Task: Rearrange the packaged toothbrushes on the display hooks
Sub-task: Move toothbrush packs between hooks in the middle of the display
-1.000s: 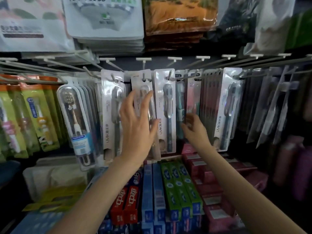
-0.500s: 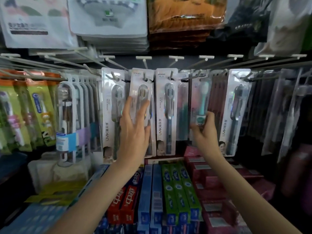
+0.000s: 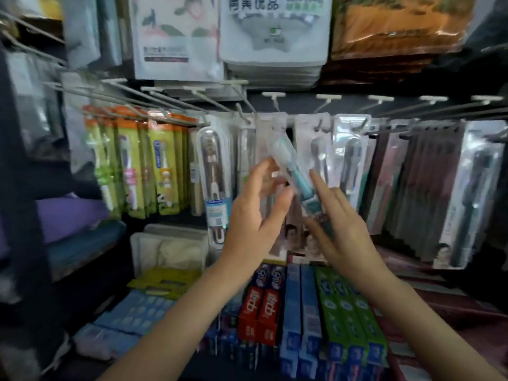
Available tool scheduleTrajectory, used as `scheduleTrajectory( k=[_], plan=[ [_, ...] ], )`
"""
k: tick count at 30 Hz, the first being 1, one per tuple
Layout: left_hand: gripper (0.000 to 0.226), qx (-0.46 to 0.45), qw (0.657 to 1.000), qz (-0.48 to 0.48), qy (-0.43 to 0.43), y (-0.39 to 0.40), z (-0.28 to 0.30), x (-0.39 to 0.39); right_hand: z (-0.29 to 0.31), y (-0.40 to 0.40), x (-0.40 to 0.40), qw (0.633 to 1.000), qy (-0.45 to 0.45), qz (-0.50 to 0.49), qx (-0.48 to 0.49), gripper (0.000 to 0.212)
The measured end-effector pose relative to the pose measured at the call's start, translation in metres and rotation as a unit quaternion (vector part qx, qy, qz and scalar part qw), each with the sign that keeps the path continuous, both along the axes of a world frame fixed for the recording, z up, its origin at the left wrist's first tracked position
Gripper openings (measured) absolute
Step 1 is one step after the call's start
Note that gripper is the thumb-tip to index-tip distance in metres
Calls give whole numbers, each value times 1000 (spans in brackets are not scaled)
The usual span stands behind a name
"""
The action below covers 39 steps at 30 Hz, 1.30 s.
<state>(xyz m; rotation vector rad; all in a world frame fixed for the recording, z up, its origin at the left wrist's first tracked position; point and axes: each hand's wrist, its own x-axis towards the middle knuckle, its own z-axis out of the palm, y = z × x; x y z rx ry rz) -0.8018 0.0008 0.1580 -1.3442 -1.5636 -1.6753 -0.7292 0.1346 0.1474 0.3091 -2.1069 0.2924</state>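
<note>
A teal toothbrush in a clear pack [image 3: 292, 167] hangs tilted in front of the display. Its top end is up by the tip of a hook [image 3: 278, 121]. My right hand [image 3: 345, 232] holds the pack's lower end, index finger stretched along it. My left hand [image 3: 254, 213] is just left of the pack with fingers spread, its thumb close to the pack and gripping nothing. Behind them hang silver toothbrush packs [image 3: 350, 152]. To the left are a clear-cased toothbrush [image 3: 214, 171] and green-and-orange packs [image 3: 162, 166]. Dark packs [image 3: 420, 182] hang to the right.
Long wire hooks [image 3: 176, 99] jut out toward me above the packs. Toothpaste boxes lie below: red [image 3: 261, 312], blue [image 3: 302, 312] and green [image 3: 343, 317]. Bagged goods [image 3: 275, 31] hang overhead. A dark post [image 3: 19, 188] stands at the left.
My right hand took the teal pack off its right-hand hook and carried it left and up to a middle hook. My left hand came off the silver pack and now hovers beside it.
</note>
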Motion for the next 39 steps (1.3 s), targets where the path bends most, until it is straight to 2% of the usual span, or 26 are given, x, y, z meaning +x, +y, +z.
scheduleTrajectory(
  k=[3,5,9,11,16,20,23,24,26,28,31,35,39],
  plan=[
    [40,77,993,4,-92,-36,9,-15,5,-51,-27,997,-29,73,-1,75],
    [37,101,984,45,-139,-61,9,-34,7,-82,-49,993,-49,103,-9,68],
    [36,70,972,126,-188,-110,1,-81,8,-127,-92,984,-112,94,-103,62],
    [34,61,964,165,-197,-132,-2,-101,7,-139,-110,978,-103,77,-165,62],
    [37,53,953,240,-179,-162,-4,-129,5,-161,-142,960,-38,64,-269,61],
    [41,2,958,245,-151,-159,-3,-137,13,-169,-149,963,-29,42,-265,60],
    [40,-2,962,229,-146,-152,-3,-139,17,-167,-149,963,-41,36,-263,61],
    [40,0,963,224,-150,-150,-3,-141,16,-165,-148,969,-57,26,-239,62],
    [40,-4,964,223,-148,-147,-2,-142,13,-166,-152,972,-166,12,-167,61],
    [41,-14,963,225,-144,-145,-1,-144,-2,-176,-159,950,-271,14,-157,60],
    [41,-11,966,223,-134,-152,-4,-149,-25,-184,-168,946,-223,-32,-232,65],
    [39,-16,960,262,-103,-162,-8,-158,-29,-183,-173,940,-157,-5,-302,59],
    [36,-4,953,293,-78,-156,-2,-162,-28,-188,-174,940,-154,21,-304,58]
  ],
)
